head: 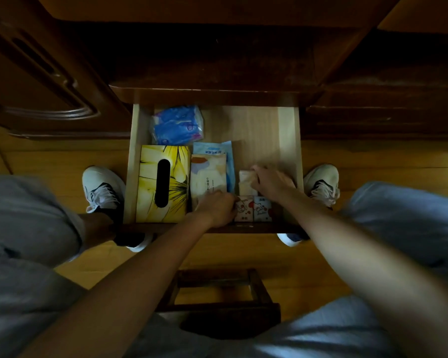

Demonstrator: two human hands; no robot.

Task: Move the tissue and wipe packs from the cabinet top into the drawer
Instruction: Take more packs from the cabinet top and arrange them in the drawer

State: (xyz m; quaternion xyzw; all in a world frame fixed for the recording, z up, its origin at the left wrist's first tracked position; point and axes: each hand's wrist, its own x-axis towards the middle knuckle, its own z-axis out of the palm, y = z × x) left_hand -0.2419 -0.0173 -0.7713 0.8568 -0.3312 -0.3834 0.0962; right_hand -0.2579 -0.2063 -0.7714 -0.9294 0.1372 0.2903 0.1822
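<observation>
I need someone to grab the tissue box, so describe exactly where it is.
Look in the open wooden drawer. The tissue box lies flat against its left wall, beside the wipe packs. It alone is bright yellow, with a dark oval slot on top.

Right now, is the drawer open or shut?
Open. The drawer is pulled out from the cabinet, so its wooden floor and the yellow tissue box lying inside it show from above.
</observation>
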